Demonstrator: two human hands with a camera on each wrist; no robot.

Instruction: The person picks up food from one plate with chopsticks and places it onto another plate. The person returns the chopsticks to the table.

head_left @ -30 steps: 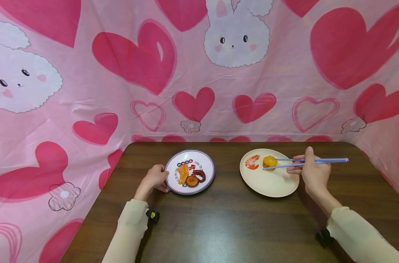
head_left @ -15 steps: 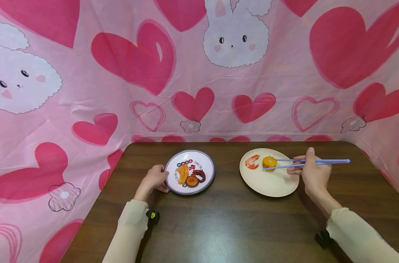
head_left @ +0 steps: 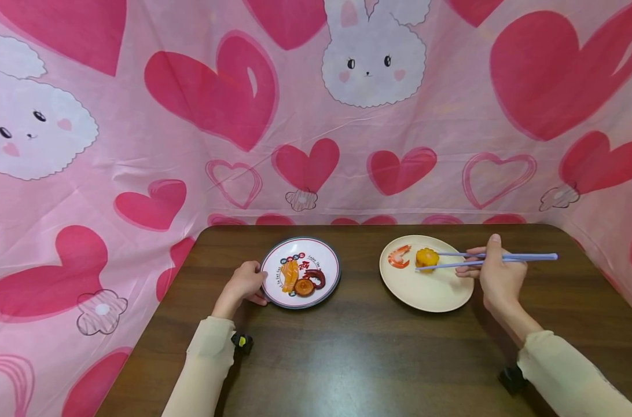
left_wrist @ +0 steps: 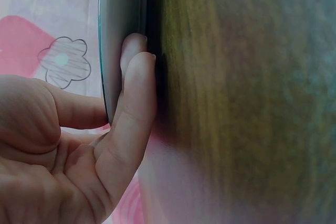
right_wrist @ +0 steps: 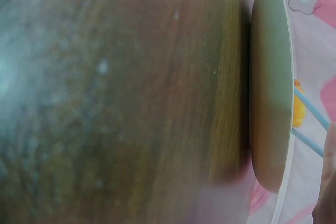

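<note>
My left hand (head_left: 245,282) holds the left edge of a white, blue-rimmed plate (head_left: 323,259), thumb at the rim and fingers (left_wrist: 137,90) underneath. On this plate lie an orange striped salmon slice (head_left: 289,275), a round brown mushroom-like piece (head_left: 304,287) and a dark red curled tentacle (head_left: 317,278). In my right hand (head_left: 500,280) is a pair of lilac chopsticks (head_left: 529,256) above a cream plate (head_left: 430,295). Their tips stand on either side of a yellow scalloped piece of corn (head_left: 427,258). A shrimp (head_left: 399,257) lies left of the corn.
Both plates stand towards the back of a dark brown wooden table (head_left: 342,347), with a gap between them. Behind and beside it hangs a pink cloth (head_left: 347,127) with hearts and rabbits. Each wrist carries a small black device, such as the left one (head_left: 242,343).
My right hand and the chopsticks' rear ends have shifted slightly to the right. The tips stay around the corn; my left hand and both plates keep their places.
</note>
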